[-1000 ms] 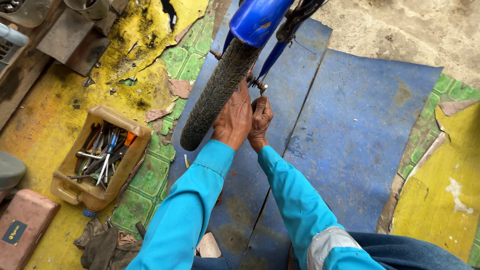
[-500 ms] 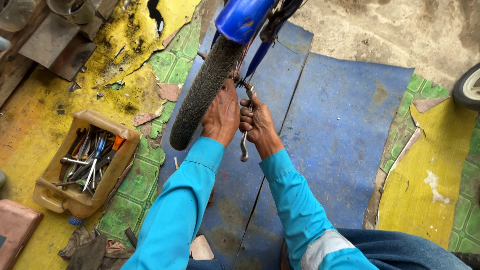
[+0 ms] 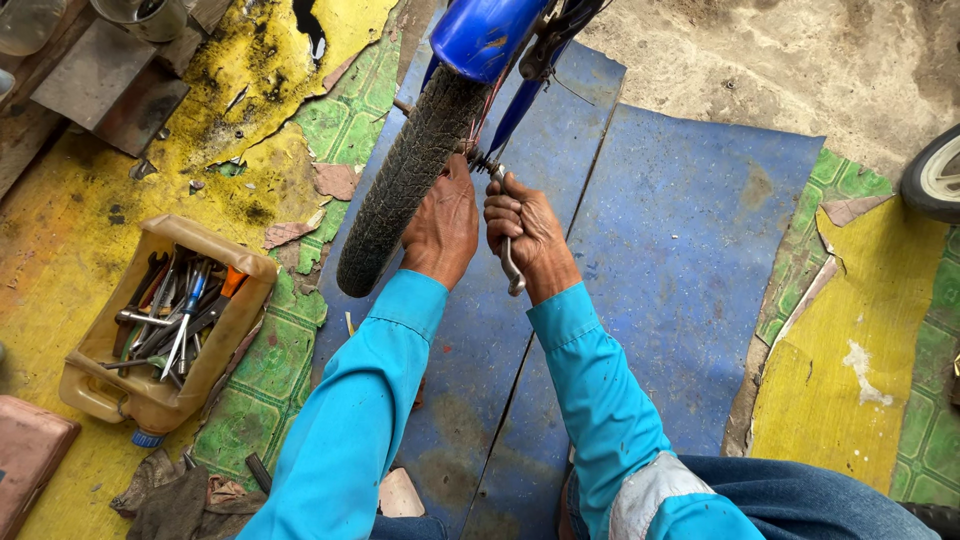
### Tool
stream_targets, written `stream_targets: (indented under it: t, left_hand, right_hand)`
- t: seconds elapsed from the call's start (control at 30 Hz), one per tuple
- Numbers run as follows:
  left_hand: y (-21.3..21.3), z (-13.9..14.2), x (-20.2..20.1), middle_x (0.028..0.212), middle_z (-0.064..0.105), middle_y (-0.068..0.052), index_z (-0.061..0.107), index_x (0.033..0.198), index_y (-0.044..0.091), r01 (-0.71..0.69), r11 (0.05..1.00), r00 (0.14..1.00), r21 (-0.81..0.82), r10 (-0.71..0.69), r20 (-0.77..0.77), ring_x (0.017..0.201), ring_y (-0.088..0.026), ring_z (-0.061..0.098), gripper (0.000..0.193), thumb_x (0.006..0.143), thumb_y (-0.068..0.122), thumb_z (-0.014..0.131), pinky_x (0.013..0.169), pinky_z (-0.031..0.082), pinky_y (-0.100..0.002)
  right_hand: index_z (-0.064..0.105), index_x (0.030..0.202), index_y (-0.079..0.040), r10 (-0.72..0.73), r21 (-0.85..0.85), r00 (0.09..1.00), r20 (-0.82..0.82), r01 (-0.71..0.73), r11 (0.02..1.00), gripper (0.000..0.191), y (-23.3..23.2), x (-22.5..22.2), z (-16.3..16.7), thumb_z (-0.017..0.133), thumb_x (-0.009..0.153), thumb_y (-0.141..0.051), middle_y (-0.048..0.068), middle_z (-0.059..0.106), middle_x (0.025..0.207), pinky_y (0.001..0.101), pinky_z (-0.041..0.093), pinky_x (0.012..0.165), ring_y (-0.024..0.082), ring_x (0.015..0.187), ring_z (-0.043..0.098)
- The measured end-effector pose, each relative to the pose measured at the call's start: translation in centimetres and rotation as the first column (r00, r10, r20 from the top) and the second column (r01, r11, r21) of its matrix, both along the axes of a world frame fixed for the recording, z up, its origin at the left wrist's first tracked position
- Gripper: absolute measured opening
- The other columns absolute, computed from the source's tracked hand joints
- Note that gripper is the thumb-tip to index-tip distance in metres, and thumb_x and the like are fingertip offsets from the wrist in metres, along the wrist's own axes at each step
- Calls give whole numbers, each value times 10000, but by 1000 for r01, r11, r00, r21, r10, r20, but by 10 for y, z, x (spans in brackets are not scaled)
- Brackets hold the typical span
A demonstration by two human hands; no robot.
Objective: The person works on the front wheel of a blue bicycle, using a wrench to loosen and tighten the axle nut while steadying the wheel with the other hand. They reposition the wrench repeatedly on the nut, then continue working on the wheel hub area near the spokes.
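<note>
Both hands at wheel (image 3: 400, 190); right hand (image 3: 525, 235) grips wrench (image 3: 510, 268).

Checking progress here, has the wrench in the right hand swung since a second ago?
Yes. The wrench handle has swung out from beside the tyre and now points down toward the person, gripped by the right hand.

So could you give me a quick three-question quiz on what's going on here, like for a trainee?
1. True or false: the right hand grips a metal wrench.
2. Where does the left hand rest? A) on the black tyre B) by the wheel's hub C) in the tool container
3. Fill in: the mats under the wheel are ____ in colour.

Key: 1 true; 2 B; 3 blue.
</note>
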State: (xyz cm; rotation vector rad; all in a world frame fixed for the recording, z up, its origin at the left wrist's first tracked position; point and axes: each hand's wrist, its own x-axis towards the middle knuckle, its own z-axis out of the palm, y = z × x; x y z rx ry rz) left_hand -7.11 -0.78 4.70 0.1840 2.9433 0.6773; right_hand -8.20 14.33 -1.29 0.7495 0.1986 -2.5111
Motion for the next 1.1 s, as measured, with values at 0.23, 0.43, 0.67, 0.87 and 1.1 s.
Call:
stream_targets:
  t: [0.23, 0.43, 0.67, 0.87, 1.1]
  left_hand:
    - [0, 1, 1, 963, 681, -288, 402, 1257, -22, -12, 999, 999, 34, 10, 47, 805, -382, 749, 328, 994, 70, 575, 523, 614, -489]
    - [-1, 0, 2, 993, 678, -295, 414, 1250, -37, -3, 998, 997, -64, -2, -79, 844, -382, 749, 393, 934, 75, 619, 570, 622, -470]
    - [1, -3, 1, 1073, 662, -325, 414, 1319, -65, -14, 1000, 999, -14, 13, -32, 932, -409, 729, 448, 984, 140, 630, 655, 631, -462]
    - [3, 1, 4, 1316, 569, -335, 429, 1395, -44, -62, 917, 952, -393, -64, -300, 1159, -441, 618, 602, 924, 249, 663, 951, 537, -523]
    - [1, 12, 6, 1408, 500, -358, 336, 1518, -34, -41, 915, 975, -401, -52, -217, 1225, -468, 573, 679, 966, 227, 634, 996, 476, -557]
  right_hand:
    - [502, 886, -80, -27, 179, 998, -52, 36, 983, 318, -12, 2, -10, 556, 1069, -335, -69, 348, 564, 189, 235, 284, 32, 399, 282]
    - [485, 866, -97, 10, 384, 995, -104, 31, 923, 378, -23, 4, -15, 501, 1083, -405, -79, 324, 554, 205, 193, 280, 30, 385, 237]
    - [553, 757, -62, 59, 860, 953, -299, 242, 450, 579, -49, 20, -61, 427, 1055, -543, -3, 470, 536, 323, 270, 317, 104, 380, 360]
    - [570, 789, -41, 204, 767, 755, -623, 641, -31, 580, -52, 5, -115, 412, 1128, -484, 35, 555, 674, 363, 430, 587, 109, 655, 453]
    - [539, 826, -35, 298, 718, 729, -616, 675, -168, 537, -48, -11, -124, 393, 1118, -460, 75, 518, 611, 376, 371, 534, 130, 574, 439]
